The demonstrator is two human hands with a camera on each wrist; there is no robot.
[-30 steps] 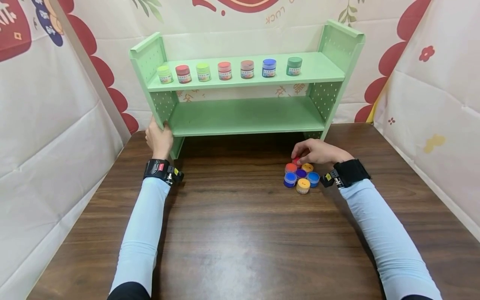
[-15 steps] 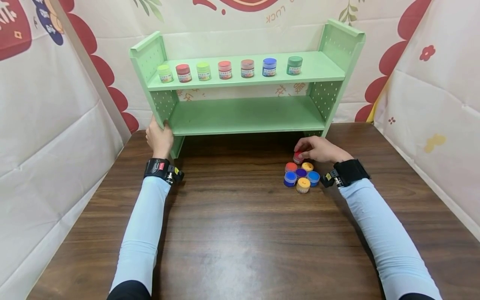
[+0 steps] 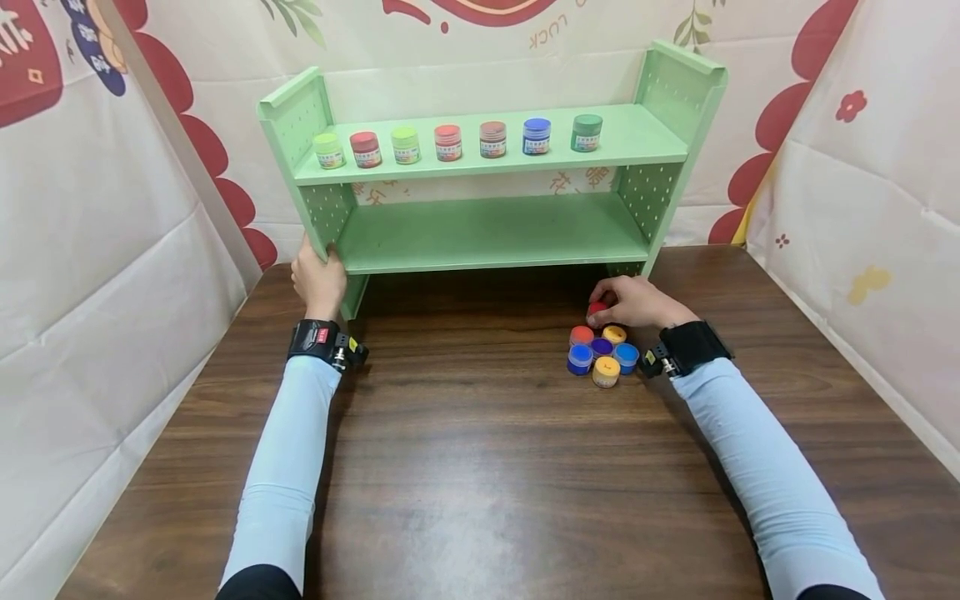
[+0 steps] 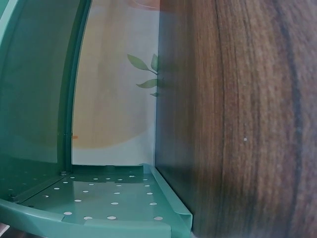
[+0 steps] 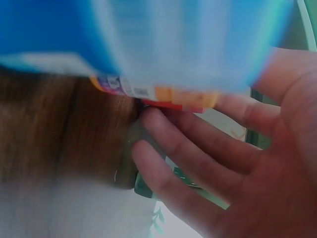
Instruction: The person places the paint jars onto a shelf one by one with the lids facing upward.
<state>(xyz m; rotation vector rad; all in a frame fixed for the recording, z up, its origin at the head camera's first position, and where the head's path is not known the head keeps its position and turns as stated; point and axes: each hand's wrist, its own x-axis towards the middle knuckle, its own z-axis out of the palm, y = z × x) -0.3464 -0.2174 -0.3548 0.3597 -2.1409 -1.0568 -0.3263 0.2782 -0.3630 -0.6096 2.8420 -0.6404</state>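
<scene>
My left hand (image 3: 319, 282) grips the lower left side panel of a green two-tier shelf (image 3: 491, 229). In the left wrist view only the perforated side panel (image 4: 109, 198) and the table show, no fingers. At the right, my right hand (image 3: 637, 302) pinches a small red-lidded jar (image 3: 597, 308) between thumb and fingers, just behind a cluster of jars. That cluster includes an orange-red-lidded jar (image 3: 581, 335), a purple-lidded jar (image 3: 602, 347) and a yellow-lidded jar (image 3: 606, 372). A blue jar (image 5: 148, 39) fills the top of the right wrist view, with the right hand's fingers (image 5: 188, 153) below it.
Several labelled jars stand in a row along the upper tier, from a lime-green one (image 3: 328, 151) to a dark green one (image 3: 587, 133). The brown wooden table (image 3: 465, 450) extends in front. Printed white cloth (image 3: 862, 208) hangs at the back and sides.
My right hand has shifted slightly back and to the right, taking the red-lidded jar away from the cluster. My left hand stays on the shelf's side panel.
</scene>
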